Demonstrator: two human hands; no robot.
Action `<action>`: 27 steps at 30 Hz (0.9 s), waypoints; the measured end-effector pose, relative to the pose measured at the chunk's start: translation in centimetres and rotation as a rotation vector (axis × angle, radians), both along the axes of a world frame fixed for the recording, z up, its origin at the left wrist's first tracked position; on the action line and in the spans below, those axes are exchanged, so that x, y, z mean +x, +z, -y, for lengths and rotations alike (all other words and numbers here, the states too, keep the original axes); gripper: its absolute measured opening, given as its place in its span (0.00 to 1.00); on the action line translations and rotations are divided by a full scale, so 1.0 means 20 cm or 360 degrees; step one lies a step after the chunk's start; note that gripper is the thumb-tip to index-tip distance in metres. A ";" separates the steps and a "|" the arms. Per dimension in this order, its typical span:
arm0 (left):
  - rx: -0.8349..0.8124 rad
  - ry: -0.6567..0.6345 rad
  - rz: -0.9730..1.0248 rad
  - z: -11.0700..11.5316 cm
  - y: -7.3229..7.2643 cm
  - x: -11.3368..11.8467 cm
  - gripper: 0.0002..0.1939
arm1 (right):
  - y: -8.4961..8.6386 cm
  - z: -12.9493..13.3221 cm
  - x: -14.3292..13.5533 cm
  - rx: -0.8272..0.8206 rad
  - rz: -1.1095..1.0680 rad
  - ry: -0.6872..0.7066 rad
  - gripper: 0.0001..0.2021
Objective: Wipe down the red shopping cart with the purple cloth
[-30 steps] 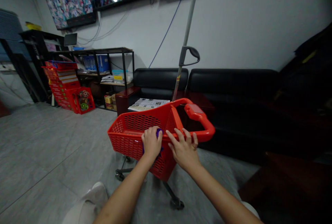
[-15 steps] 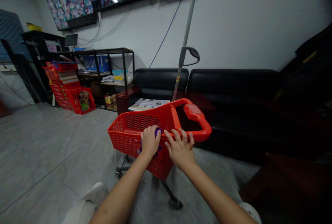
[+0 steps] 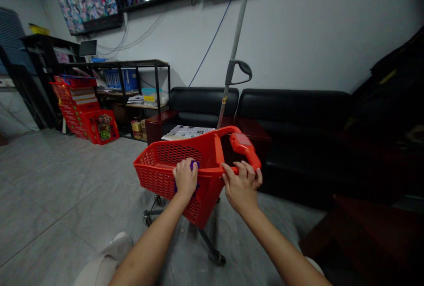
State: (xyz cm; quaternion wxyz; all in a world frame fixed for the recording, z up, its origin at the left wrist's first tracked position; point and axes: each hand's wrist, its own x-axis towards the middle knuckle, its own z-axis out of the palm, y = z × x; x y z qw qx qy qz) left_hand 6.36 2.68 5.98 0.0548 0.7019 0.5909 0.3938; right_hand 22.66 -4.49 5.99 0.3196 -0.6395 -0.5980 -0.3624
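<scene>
A small red plastic shopping cart (image 3: 208,197) on a grey wheeled frame stands in front of me, its perforated basket toward the left and its handle (image 3: 243,144) toward the right. My left hand (image 3: 184,179) is closed on a purple cloth (image 3: 194,164), pressed over the near rim of the basket. Part of the cloth shows below and behind that hand. On the near arm of the handle, my right hand (image 3: 242,186) has its fingers curled over the top; its thumb lies along the rim.
Behind the cart are black sofas (image 3: 294,109) with dark red wooden arms, and newspapers (image 3: 187,132) on one. A grey pole with a grip (image 3: 239,72) leans there. Left stand a shelf (image 3: 145,63) and stacked red boxes (image 3: 77,114). A dark wooden piece (image 3: 361,228) is at lower right.
My right hand has slid to the right from the basket's rear corner onto the handle arm. The left hand and cloth stay at the rim, slightly further left in view with the cart.
</scene>
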 end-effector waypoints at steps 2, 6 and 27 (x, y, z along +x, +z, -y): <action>0.0044 -0.0067 0.0027 0.04 0.03 0.07 0.13 | 0.00 -0.01 -0.02 -0.0004 -0.0015 0.0003 0.14; 0.0141 -0.0289 0.0062 0.06 0.04 0.12 0.14 | -0.01 -0.01 -0.01 0.0003 -0.0004 0.0032 0.14; 0.0138 -0.0398 0.0247 -0.02 0.01 0.00 0.13 | 0.05 0.00 0.01 -0.0016 -0.0151 0.0161 0.18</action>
